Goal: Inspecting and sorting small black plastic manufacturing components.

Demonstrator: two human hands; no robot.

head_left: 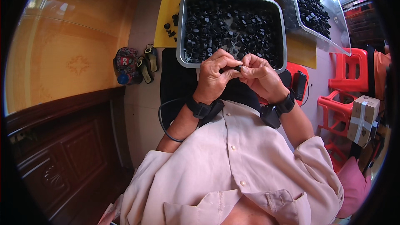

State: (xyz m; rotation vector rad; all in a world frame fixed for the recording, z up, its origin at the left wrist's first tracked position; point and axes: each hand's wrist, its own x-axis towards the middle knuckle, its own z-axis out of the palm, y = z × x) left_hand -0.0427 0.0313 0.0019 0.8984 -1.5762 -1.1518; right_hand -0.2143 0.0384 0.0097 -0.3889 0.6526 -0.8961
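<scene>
Both hands meet over the lap: the left hand (215, 76) and right hand (260, 76) pinch one small black part (238, 68) together between their fingertips (each wrist wears a black band). Just beyond sits a grey metal tray (284, 37) heaped with like black parts, and farther right a clear plastic bin (333, 37) holds more.

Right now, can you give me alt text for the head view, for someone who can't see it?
Both hands, left and right, pinch one small black plastic part between their fingertips, over a grey rectangular metal tray full of similar black parts. A clear plastic bin of more black pieces sits at upper right, red plastic stools to the right.
</scene>
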